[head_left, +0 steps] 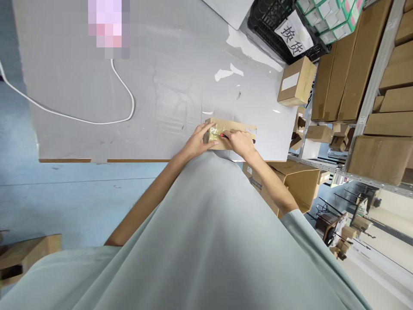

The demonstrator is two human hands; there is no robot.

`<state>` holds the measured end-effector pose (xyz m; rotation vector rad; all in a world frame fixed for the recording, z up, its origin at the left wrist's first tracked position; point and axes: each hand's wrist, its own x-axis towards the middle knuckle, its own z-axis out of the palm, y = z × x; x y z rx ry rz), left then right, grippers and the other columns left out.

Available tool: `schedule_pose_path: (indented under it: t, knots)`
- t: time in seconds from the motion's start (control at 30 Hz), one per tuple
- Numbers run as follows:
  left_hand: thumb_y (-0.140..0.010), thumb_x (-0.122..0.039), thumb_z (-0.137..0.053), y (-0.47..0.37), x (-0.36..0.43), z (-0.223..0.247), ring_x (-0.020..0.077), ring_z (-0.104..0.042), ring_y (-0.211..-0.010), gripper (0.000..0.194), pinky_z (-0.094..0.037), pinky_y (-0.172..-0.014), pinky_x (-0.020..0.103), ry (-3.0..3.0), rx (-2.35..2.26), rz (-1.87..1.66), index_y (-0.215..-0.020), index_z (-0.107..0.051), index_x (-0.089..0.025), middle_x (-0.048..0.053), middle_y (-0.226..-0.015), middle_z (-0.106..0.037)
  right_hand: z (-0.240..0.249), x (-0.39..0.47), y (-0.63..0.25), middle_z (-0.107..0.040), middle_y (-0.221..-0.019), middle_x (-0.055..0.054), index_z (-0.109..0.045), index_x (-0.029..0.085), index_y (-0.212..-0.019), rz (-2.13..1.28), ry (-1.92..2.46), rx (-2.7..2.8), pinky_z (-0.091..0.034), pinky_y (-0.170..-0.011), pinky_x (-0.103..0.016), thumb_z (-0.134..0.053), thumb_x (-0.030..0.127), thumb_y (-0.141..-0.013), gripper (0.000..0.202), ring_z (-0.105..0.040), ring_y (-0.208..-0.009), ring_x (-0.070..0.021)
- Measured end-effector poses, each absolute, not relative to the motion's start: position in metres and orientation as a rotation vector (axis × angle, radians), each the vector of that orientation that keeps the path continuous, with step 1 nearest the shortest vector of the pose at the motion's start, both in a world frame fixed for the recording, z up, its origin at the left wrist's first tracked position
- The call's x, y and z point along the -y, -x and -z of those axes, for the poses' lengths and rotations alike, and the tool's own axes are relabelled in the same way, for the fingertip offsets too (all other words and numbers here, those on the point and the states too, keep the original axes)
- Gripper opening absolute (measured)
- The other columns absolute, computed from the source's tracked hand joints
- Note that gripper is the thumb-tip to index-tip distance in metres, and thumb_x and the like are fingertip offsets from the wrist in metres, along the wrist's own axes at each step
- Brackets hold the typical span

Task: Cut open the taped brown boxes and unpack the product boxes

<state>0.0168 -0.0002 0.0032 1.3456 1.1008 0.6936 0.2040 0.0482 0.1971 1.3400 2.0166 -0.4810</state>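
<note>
We are clasping the left end of a small cardboard box (222,125) with the left hand (197,142), thumb and fingers spread across it, at the right part of the tabletop's (145,86) near edge. Our right hand (240,141) is pinching a slim red-and-black tool (222,135) over it. We are judging the box light, fairly stiff, slick where taped; its long edges are offering the firmest hold.

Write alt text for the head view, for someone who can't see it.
A person's left hand holds a taped cardboard box at the near edge of a gray table, while the right hand holds a slim red-and-black tool at the tape. Another carton and a black crate stand farther right.
</note>
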Motion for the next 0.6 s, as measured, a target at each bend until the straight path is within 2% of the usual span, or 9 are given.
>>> schedule_pose_path:
  t: [0.37,0.43,0.6]
  knots:
    - [-0.093,-0.067,-0.086,-0.018,-0.002,0.0,0.043,-0.041,-0.174,0.1,-0.046,-0.138,0.063,-1.301,-1.087,-0.724,-0.18,-0.051,-0.032,0.017,-0.182,-0.044,-0.198,-0.055,-0.2,-0.084,-0.136,-0.016,-0.078,0.021,-0.147,0.429,-1.28,-2.019,-0.056,-0.093,-0.038,-0.04,0.044,-0.129,0.048,-0.081,-0.122,-0.0321]
    - [-0.094,-0.067,-0.086,-0.019,-0.001,0.0,0.0423,-0.041,-0.174,0.1,-0.046,-0.139,0.063,-1.3,-1.09,-0.72,-0.181,-0.051,-0.031,0.017,-0.183,-0.043,-0.199,-0.057,-0.197,-0.084,-0.137,-0.017,-0.077,0.02,-0.148,0.428,-1.253,-2.021,-0.057,-0.094,-0.038,-0.039,0.037,-0.129,0.046,-0.081,-0.122,-0.0317]
    - [-0.095,-0.068,-0.086,-0.019,0.001,0.001,0.0428,-0.042,-0.174,0.099,-0.049,-0.137,0.062,-1.315,-1.109,-0.716,-0.18,-0.051,-0.032,0.017,-0.183,-0.043,-0.203,-0.063,-0.184,-0.082,-0.14,-0.022,-0.075,0.013,-0.148,0.439,-1.147,-2.035,-0.059,-0.099,-0.038,-0.04,0.007,-0.12,0.045,-0.08,-0.128,-0.0316]
